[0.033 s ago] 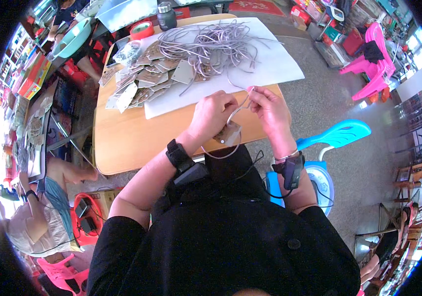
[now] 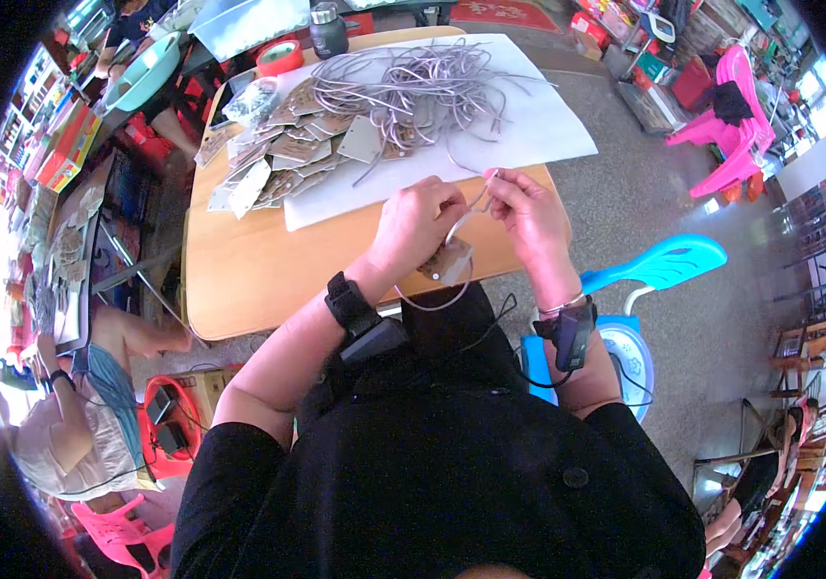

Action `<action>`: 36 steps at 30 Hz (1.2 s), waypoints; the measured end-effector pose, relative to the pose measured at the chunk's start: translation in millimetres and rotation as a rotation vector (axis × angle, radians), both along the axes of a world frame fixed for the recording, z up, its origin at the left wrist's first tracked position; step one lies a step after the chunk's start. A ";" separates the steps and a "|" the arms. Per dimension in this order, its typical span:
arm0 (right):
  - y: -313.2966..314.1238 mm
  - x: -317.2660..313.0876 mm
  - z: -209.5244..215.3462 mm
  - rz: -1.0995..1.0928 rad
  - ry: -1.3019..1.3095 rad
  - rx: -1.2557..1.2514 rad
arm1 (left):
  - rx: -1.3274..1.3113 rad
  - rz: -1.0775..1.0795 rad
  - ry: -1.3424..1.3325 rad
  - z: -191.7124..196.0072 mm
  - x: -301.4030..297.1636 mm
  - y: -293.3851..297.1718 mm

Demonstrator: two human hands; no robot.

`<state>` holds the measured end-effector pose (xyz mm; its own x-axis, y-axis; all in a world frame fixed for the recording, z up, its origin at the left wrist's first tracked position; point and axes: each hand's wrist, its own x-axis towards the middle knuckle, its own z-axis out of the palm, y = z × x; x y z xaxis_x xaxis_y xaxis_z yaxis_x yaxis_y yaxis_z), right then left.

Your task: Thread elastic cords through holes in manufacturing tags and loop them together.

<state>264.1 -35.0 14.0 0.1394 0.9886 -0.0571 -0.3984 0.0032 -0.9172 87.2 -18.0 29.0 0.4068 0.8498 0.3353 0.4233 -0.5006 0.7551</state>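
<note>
My left hand (image 2: 415,227) is closed, its fingers curled around a thin pale grey-lilac cord (image 2: 454,229). My right hand (image 2: 526,210) pinches the same cord close by, between thumb and fingertips. Below my left hand hangs a small cardboard tag (image 2: 449,261), and the cord makes a loop under it. Both hands are above the near edge of the wooden table (image 2: 239,289). Beyond them a tangled heap of similar cords (image 2: 423,82) lies on a white sheet (image 2: 529,121). To its left is a pile of cardboard tags (image 2: 288,150).
On the table's far side stand a dark bottle (image 2: 327,34), a red tape roll (image 2: 279,59) and a clear plastic bag (image 2: 252,103). A blue chair (image 2: 669,261) is at my right, a pink chair (image 2: 736,121) farther off. Another person (image 2: 95,425) sits at the left.
</note>
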 end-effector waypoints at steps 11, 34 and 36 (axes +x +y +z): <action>28.4 37.1 18.8 -0.267 -0.018 0.184 | -0.629 -0.187 -0.205 11.7 -94.2 -10.0; -0.3 -75.2 51.9 0.151 -0.880 0.535 | -0.443 -0.069 -0.244 -4.4 -97.6 -15.2; -0.8 -79.2 42.7 0.143 -1.043 0.550 | -0.451 -0.058 -0.199 0.4 -91.6 -11.9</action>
